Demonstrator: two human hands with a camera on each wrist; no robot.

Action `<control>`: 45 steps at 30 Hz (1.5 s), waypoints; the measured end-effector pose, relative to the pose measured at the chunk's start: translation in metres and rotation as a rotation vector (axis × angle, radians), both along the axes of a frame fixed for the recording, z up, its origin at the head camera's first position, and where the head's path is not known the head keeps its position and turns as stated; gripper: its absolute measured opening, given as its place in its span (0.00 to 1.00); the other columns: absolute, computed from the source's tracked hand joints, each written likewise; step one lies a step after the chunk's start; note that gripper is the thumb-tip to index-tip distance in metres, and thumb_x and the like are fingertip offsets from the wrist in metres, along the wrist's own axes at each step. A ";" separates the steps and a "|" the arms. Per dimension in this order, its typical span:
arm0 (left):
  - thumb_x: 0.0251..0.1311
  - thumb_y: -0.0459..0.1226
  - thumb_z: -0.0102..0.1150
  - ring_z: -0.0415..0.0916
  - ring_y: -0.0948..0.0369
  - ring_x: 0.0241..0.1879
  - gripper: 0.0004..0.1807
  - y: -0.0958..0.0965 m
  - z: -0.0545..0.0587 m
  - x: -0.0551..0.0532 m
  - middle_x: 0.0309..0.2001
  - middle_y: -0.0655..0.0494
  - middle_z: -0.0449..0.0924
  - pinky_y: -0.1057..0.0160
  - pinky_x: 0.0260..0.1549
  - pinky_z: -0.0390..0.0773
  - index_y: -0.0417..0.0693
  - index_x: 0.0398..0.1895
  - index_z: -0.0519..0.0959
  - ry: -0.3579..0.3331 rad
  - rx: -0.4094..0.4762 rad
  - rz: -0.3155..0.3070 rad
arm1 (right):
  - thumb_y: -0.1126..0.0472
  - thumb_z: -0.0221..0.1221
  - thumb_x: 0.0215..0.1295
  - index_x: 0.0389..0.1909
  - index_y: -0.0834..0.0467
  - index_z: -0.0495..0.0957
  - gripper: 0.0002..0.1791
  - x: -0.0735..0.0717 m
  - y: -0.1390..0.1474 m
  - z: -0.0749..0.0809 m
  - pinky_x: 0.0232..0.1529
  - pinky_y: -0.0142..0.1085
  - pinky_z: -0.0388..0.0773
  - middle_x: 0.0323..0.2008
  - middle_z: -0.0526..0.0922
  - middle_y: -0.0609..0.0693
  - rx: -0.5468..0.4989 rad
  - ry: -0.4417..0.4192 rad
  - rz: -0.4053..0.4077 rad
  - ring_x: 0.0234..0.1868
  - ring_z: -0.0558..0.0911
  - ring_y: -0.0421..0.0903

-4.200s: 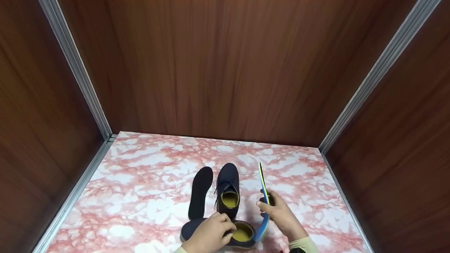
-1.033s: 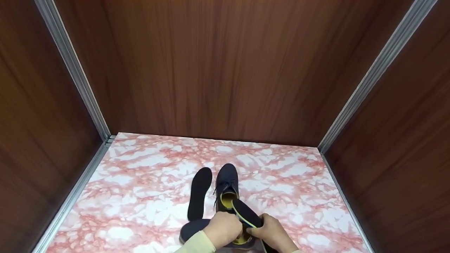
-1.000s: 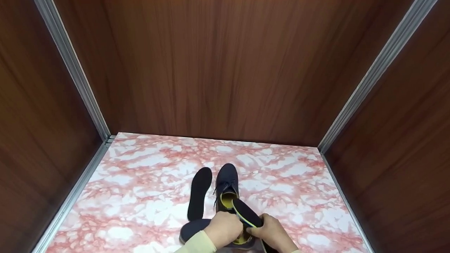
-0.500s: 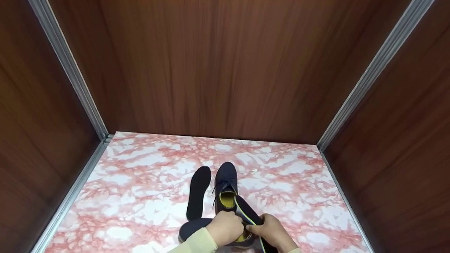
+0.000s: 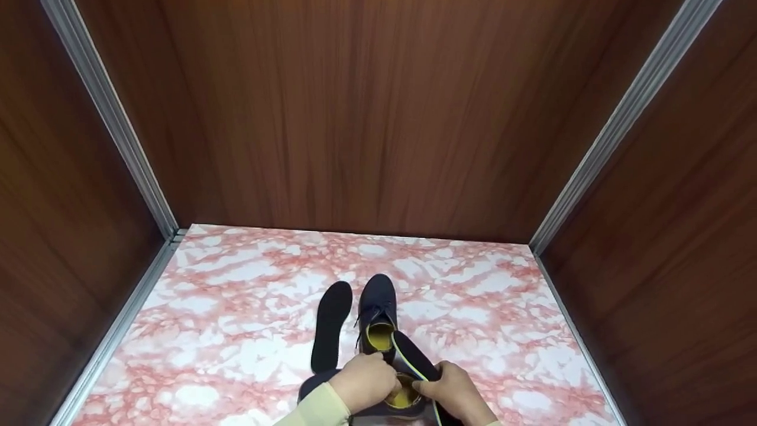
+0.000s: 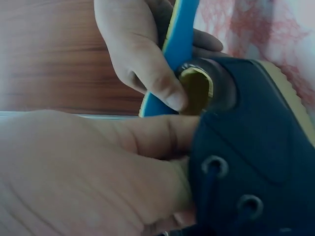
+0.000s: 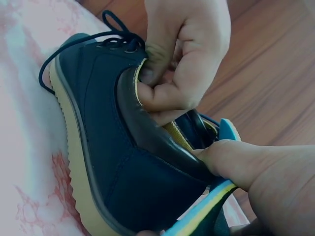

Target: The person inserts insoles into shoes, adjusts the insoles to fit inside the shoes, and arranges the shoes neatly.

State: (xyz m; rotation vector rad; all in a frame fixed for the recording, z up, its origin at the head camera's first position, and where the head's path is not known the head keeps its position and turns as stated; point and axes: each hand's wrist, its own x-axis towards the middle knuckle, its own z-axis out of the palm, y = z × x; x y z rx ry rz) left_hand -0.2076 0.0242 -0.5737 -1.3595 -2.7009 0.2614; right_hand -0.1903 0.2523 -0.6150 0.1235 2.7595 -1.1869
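Toward the near edge of the red-and-white marbled surface [image 5: 236, 319], a dark blue shoe [image 7: 110, 128] lies crosswise, its toe pointing to the person's left. The left hand [image 5: 368, 381] grips it by the laced side of its yellow-lined opening, fingers curled in. At the heel, the right hand [image 5: 455, 390] pinches a raised insole [image 5: 417, 355] between thumb and fingers (blue beneath, black on top, with a yellow stripe along the edge), and that thumb's tip reaches the shoe's collar. Just beyond stands the matching shoe [image 5: 378, 299], toe pointing away, laces trailing on its left. A second insole [image 5: 331, 325] lies flat just beside it, black face up. Brown wood-grain panels [image 5: 355, 118] rise behind.
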 end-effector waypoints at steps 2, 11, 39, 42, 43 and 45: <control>0.62 0.49 0.67 0.77 0.68 0.35 0.05 -0.007 -0.006 -0.001 0.35 0.77 0.87 0.69 0.32 0.72 0.74 0.28 0.87 0.032 0.052 -0.048 | 0.48 0.77 0.52 0.34 0.60 0.80 0.22 0.000 -0.001 -0.001 0.37 0.37 0.77 0.28 0.83 0.48 0.001 -0.005 -0.007 0.30 0.79 0.44; 0.67 0.43 0.66 0.69 0.69 0.37 0.08 -0.039 -0.031 -0.004 0.42 0.72 0.82 0.76 0.36 0.71 0.72 0.40 0.90 0.037 0.339 -0.199 | 0.49 0.77 0.54 0.37 0.61 0.82 0.22 0.003 -0.004 -0.002 0.39 0.38 0.79 0.30 0.85 0.48 0.006 -0.010 -0.012 0.32 0.80 0.44; 0.52 0.41 0.86 0.85 0.46 0.62 0.45 -0.088 -0.048 0.010 0.69 0.48 0.82 0.44 0.49 0.90 0.79 0.71 0.73 -0.338 0.388 0.147 | 0.50 0.79 0.49 0.37 0.59 0.82 0.22 0.008 -0.004 -0.007 0.45 0.41 0.80 0.31 0.86 0.47 0.035 0.074 -0.084 0.35 0.81 0.43; 0.53 0.39 0.85 0.84 0.45 0.65 0.46 -0.089 -0.054 0.009 0.70 0.47 0.82 0.40 0.54 0.88 0.79 0.72 0.72 -0.321 0.405 0.140 | 0.50 0.79 0.50 0.38 0.60 0.82 0.23 0.007 -0.004 -0.006 0.45 0.41 0.80 0.32 0.86 0.47 0.022 0.065 -0.075 0.35 0.81 0.43; 0.53 0.39 0.85 0.84 0.47 0.65 0.46 -0.089 -0.055 0.009 0.69 0.48 0.83 0.40 0.55 0.88 0.79 0.72 0.72 -0.314 0.415 0.139 | 0.51 0.79 0.50 0.39 0.60 0.82 0.23 0.007 -0.004 -0.006 0.45 0.41 0.80 0.33 0.86 0.47 0.017 0.062 -0.074 0.36 0.81 0.43; 0.53 0.39 0.85 0.86 0.49 0.63 0.45 -0.088 -0.057 0.008 0.67 0.51 0.84 0.42 0.55 0.88 0.79 0.72 0.73 -0.293 0.433 0.141 | 0.51 0.79 0.51 0.41 0.60 0.82 0.24 0.006 -0.003 -0.005 0.45 0.40 0.80 0.34 0.87 0.48 0.010 0.064 -0.070 0.36 0.81 0.44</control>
